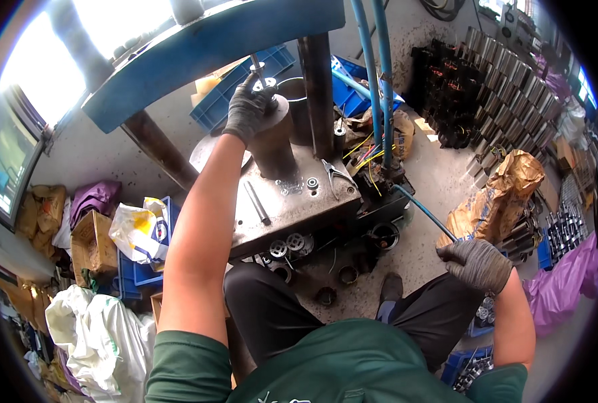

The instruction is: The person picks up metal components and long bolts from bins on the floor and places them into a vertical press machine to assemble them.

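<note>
My left hand (246, 111), in a grey glove, reaches to the top of a thick upright metal cylinder (273, 149) on the press table. Its fingers close around a slim metal shaft (256, 62) with round collars, standing upright over the cylinder; the fingertips are partly hidden. Out to the right, my gloved right hand (475, 263) is wrapped round the end of a long blue lever (425, 212) that runs to the press's side. On the table (285, 211) lie a metal rod (256, 201), a small ring (312, 183) and pliers (338, 176).
A blue press beam (218, 57) spans above, on dark columns (317, 94). Blue hoses (383, 80) hang at its right. Stacked metal cylinders (507, 87) line the right wall, near a brown paper sack (497, 198). White sacks (101, 336) and a cardboard box (93, 245) sit left.
</note>
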Motion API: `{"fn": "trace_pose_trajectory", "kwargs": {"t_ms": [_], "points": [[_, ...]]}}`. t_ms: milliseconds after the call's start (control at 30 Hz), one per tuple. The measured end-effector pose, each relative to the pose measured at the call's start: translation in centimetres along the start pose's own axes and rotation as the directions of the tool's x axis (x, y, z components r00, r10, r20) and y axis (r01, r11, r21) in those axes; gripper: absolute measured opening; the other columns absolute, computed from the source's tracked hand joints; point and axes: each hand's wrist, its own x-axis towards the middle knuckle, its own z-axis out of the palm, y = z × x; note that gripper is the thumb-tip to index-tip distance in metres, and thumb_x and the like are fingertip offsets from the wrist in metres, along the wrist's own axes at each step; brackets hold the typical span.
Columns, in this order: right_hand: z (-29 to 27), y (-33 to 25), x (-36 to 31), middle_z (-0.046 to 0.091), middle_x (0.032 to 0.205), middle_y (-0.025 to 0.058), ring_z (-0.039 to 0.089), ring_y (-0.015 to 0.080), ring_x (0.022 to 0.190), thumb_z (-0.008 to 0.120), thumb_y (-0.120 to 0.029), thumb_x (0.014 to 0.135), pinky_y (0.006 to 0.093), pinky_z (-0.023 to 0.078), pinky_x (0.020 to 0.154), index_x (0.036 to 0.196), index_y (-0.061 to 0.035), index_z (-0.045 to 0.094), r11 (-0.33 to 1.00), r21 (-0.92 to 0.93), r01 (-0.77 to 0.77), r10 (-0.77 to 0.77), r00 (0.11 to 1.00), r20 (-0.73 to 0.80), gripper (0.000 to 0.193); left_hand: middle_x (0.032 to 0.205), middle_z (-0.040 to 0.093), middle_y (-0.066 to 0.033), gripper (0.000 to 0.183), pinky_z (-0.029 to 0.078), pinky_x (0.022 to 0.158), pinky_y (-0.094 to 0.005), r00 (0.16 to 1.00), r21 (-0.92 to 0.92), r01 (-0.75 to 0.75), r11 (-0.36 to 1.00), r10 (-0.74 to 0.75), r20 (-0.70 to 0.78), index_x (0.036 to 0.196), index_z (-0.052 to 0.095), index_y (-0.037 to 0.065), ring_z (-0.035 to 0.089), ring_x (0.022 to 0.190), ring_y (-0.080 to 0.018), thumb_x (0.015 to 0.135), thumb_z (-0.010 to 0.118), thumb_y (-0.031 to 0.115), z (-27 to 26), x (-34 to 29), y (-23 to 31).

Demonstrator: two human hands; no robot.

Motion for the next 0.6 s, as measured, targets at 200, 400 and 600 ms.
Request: {"fn": "trace_pose_trajectory", "kwargs": {"t_ms": [200,400,600], "points": [[0.1,-0.8,0.3,0.074,0.1,0.0201,0.072,0.0384,0.095,0.063,-0.021,0.091,0.0467,0.057,0.086,0.118,-0.0058,0.072,0.996,-0.027,0.09,-0.09,0.996,0.018,0.033,0.096,0.072,-0.0037,0.047,0.052,0.081,-0.0288,0.984,-0.028,-0.117,0.993,0.112,-0.138,0.143,0.054,0.01,0.063,0.08,-0.0093,0.098,0.064,0.002,-0.9,-1.4,0.8],[-3.2,-1.3,2.6,0.073,0.101,0.0182,0.073,0.0311,0.094,0.068,-0.007,0.091,0.0382,0.059,0.084,0.118,0.0006,0.07,0.993,0.111,0.039,0.035,0.804,-0.593,0.028,0.1,0.073,-0.01,0.061,0.061,0.065,-0.0257,0.975,-0.074,-0.175,0.982,0.162,-0.149,0.15,0.052,0.007,0.066,0.074,-0.0136,0.094,0.074,-0.003,0.4,-2.6,1.1],[-9.9,0.2,11.6,0.073,0.103,0.012,0.072,0.0184,0.097,0.066,-0.006,0.1,0.0309,0.058,0.087,0.121,0.0036,0.068,0.946,0.024,0.325,-0.093,0.342,-0.935,0.024,0.1,0.074,-0.015,0.064,0.064,0.066,-0.0311,0.965,0.054,-0.171,0.984,0.179,-0.191,0.152,0.049,0.007,0.067,0.072,-0.0181,0.094,0.073,-0.002,0.2,-2.5,1.3]]}}
